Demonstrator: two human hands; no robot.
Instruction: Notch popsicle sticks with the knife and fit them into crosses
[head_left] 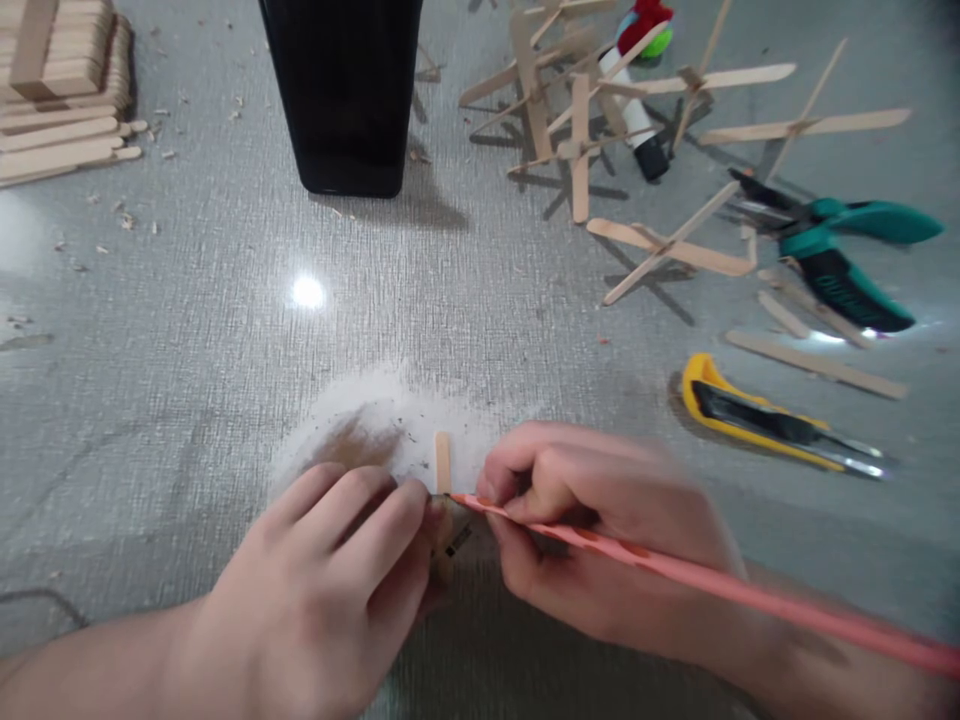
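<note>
My left hand (330,580) is closed at the bottom centre, fingers bent around a small wooden craft stick (442,460) whose end sticks out above the fingertips. My right hand (600,520) grips a pink pencil (675,570) close to its point. The pencil's tip touches the stick at the left fingertips. Below the tip, a pale piece with small dark print (457,541) shows partly between the hands; its kind is unclear. Much of what lies under the left fingers is hidden.
A black phone-like slab (352,100) stands at the back. Bundled craft sticks (64,60) lie back left. Crossed-stick pieces (667,250), a white glue stick (634,115), teal pliers (832,240) and a yellow utility knife (772,420) lie right. Pale dust (375,390) covers the table ahead.
</note>
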